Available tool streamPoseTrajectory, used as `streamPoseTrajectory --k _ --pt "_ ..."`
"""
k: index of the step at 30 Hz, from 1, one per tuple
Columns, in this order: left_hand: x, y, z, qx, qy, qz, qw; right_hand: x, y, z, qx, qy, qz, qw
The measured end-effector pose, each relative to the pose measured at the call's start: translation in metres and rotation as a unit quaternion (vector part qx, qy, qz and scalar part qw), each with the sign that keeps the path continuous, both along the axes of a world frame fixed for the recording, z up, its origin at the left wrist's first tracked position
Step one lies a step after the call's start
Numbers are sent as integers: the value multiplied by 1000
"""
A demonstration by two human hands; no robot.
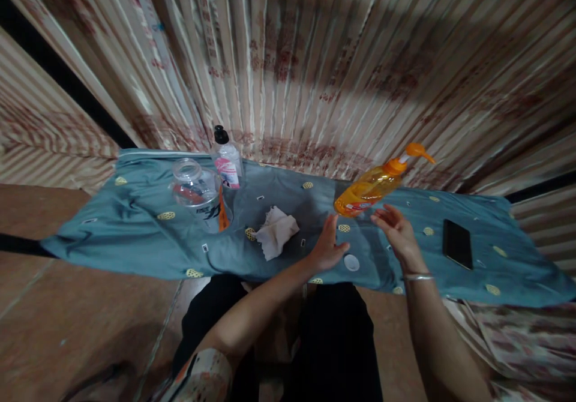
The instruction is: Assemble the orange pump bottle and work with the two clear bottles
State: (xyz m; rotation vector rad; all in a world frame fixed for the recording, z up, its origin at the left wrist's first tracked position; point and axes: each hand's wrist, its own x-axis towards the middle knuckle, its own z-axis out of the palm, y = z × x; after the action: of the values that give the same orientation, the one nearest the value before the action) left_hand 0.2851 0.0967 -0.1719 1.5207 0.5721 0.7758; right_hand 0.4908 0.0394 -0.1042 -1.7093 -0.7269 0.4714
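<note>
An orange pump bottle [366,191] stands on the blue-green cloth, its spout turned right. My left hand [327,247] is just below the bottle's base, thumb and fingers apart, holding nothing. On the bottle's lower right, my right hand [398,234] is open, with its fingers spread and nothing in them. A small round white disc [351,263] lies on the cloth between my hands. To the left of my left hand is a crumpled whitish cloth [275,233].
A clear plastic jar [200,195] and a black-capped bottle with a pink label [227,165] stand at the left. A dark phone [457,244] lies at the right. The cloth-covered table [144,234] backs onto a striped curtain [288,60].
</note>
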Motion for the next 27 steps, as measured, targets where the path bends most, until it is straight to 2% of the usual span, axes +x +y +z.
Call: streamPoseTrajectory --k 3,5,10,13,16,20,24,27 --pt "-32 -4 10 27 23 9 999 -37 -13 -20 26 -46 5 999" --pt "-56 -4 18 44 32 26 998 -70 -10 -26 32 -72 43 996" --pt "-120 12 36 69 50 94 992 -149 32 -29 -50 -200 166 964" --pt "-157 26 46 77 57 141 985 -183 58 -33 -91 -259 196 941" --pt "-186 36 51 75 60 178 979 -203 66 -37 -120 -276 218 928" --pt "-210 36 48 55 56 200 977 -212 59 -34 -100 -231 235 939" --pt "-218 34 38 16 45 218 975 -216 55 -14 -29 -136 265 954" --pt "-218 35 30 -23 28 228 973 -223 57 4 36 -7 290 956"
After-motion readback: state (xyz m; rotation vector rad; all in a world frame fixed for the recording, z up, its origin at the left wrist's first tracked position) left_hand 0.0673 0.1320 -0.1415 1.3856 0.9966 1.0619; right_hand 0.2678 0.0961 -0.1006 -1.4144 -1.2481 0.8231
